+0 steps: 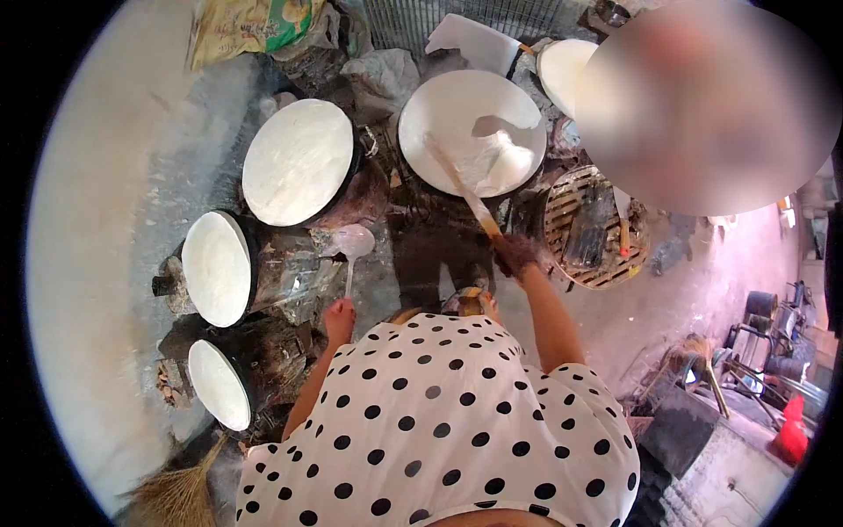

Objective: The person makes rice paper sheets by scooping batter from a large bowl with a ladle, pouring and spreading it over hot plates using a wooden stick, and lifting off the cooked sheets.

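Note:
My left hand [339, 321] is closed around the handle of a ladle [354, 241], whose bowl is coated in white batter and sits low between the pans. In my right hand [518, 256] is a long wooden spreader [477, 208], its far end resting on the round pan in front of me. White batter [439, 105] covers most of that pan, with a thick wet patch at the lower right and a bare grey patch above it. To the left, another large pan [299, 162] is covered by a smooth white sheet.
Two smaller white-topped pans [217, 269] [219, 385] stand on stoves at the left. A round slatted rack [597, 227] is right of my right hand. Straw broom [180, 487] lies at lower left. A blurred area hides the upper right. Pots [761, 305] stand at far right.

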### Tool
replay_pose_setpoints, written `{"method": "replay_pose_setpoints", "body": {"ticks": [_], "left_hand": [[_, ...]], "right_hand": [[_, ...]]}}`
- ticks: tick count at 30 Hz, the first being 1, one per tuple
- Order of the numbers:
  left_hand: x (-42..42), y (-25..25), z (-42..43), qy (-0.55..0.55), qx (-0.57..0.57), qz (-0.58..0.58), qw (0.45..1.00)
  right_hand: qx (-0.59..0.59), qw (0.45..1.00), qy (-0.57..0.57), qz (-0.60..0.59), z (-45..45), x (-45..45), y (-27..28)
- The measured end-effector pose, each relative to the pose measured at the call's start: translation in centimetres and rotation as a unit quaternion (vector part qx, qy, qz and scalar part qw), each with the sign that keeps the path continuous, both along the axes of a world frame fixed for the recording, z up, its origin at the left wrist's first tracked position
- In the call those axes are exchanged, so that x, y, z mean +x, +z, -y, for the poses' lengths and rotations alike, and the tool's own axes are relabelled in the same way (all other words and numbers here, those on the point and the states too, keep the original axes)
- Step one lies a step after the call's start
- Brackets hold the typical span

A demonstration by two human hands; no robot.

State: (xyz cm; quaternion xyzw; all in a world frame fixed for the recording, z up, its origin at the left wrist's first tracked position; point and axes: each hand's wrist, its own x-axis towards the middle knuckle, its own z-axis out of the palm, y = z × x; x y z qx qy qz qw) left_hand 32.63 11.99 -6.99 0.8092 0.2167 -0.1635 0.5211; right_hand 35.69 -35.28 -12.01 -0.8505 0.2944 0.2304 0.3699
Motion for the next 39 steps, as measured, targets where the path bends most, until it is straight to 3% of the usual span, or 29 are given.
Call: {"method": "replay_pose_setpoints", "body": {"ticks": [1, 3, 4, 6, 8, 10, 13, 14, 16, 17, 18, 19, 22, 23, 24, 26, 27, 28, 30, 34, 36, 37, 39], "left_hand": [[0.3, 0.9, 1.1, 0.002, 0.003, 0.001, 1.000], [0.0, 2.1, 2.6, 0.007, -0.013, -0.020, 1.000], [0.0, 2.0, 3.4, 0.006, -0.011, -0.021, 1.000], [-0.3, 1.6, 5.5, 0.026, -0.013, 0.006, 1.000], [-0.1, 2.9, 7.9, 0.020, 0.013, -0.001, 1.000], [-0.5, 3.4, 8.9, 0.021, 0.044, -0.009, 0.999], [-0.8, 2.9, 10.1, -0.021, 0.070, 0.047, 0.996], [-1.1, 3.5, 10.6, -0.022, 0.108, 0.044, 0.993], [-1.7, 3.6, 11.2, -0.017, 0.149, 0.041, 0.988], [-2.2, 3.1, 11.2, 0.038, 0.071, 0.009, 0.997], [-2.4, 2.9, 11.4, 0.093, -0.009, -0.021, 0.995], [-2.3, 3.5, 11.9, 0.092, -0.008, -0.019, 0.996], [-2.1, 5.0, 12.7, 0.107, -0.060, -0.035, 0.992], [-2.1, 4.5, 12.6, 0.118, -0.076, -0.037, 0.989], [-2.1, 4.1, 12.5, 0.131, -0.093, -0.039, 0.986], [-2.0, 3.7, 12.2, 0.149, -0.108, -0.025, 0.983], [-1.9, 3.5, 12.2, 0.166, -0.122, -0.013, 0.978], [-1.6, 3.9, 12.2, 0.168, -0.126, -0.009, 0.978], [-1.5, 4.9, 12.2, 0.126, -0.071, -0.030, 0.989], [-0.4, 5.4, 12.1, 0.047, -0.090, 0.004, 0.995], [0.9, 7.2, 12.5, -0.020, -0.088, -0.032, 0.995], [1.4, 7.7, 12.3, -0.024, -0.088, -0.029, 0.995], [2.1, 8.2, 11.9, -0.045, -0.194, -0.036, 0.979]], "right_hand": [[0.017, 0.979, 0.068, 0.193, 3.9, -1.6, -4.9], [0.038, 0.918, 0.129, 0.374, 9.2, -2.9, -7.8], [0.051, 0.962, 0.054, 0.262, 11.6, -1.7, -6.9], [0.061, 0.988, -0.024, 0.143, 14.4, 0.8, -3.2], [0.002, 0.985, -0.096, 0.146, 13.3, 4.2, 1.9], [-0.027, 0.990, -0.006, 0.136, 12.7, 4.9, 0.0], [-0.030, 0.957, 0.221, 0.184, 12.1, 1.5, -0.4], [-0.031, 0.956, 0.224, 0.188, 13.4, 1.8, -0.9], [-0.152, 0.932, 0.303, 0.129, 16.1, 2.2, -0.4], [-0.189, 0.919, 0.328, 0.108, 16.7, 2.5, 0.5], [0.045, 0.993, 0.071, 0.082, 17.2, 4.4, 5.7], [0.273, 0.941, -0.195, 0.046, 17.5, 6.4, 8.7], [0.224, 0.960, -0.165, 0.030, 17.3, 11.8, 9.0], [0.226, 0.960, -0.164, 0.032, 16.7, 11.7, 8.8], [0.061, 0.988, 0.033, 0.136, 15.7, 11.2, 8.3], [-0.010, 0.935, 0.161, 0.316, 13.9, 9.4, 5.8], [0.091, 0.909, 0.092, 0.395, 12.9, 7.7, 4.7], [0.090, 0.907, 0.096, 0.399, 11.8, 6.3, 4.9], [0.026, 0.921, -0.160, 0.355, 8.7, 4.1, 5.2], [-0.009, 0.918, -0.078, 0.388, 3.8, 5.9, 3.7], [0.143, 0.968, 0.009, 0.206, 3.9, 7.4, 9.0], [0.032, 0.981, 0.044, 0.184, 4.6, 7.6, 10.4], [0.013, 0.966, -0.003, 0.259, 6.2, 6.0, 7.0]]}}
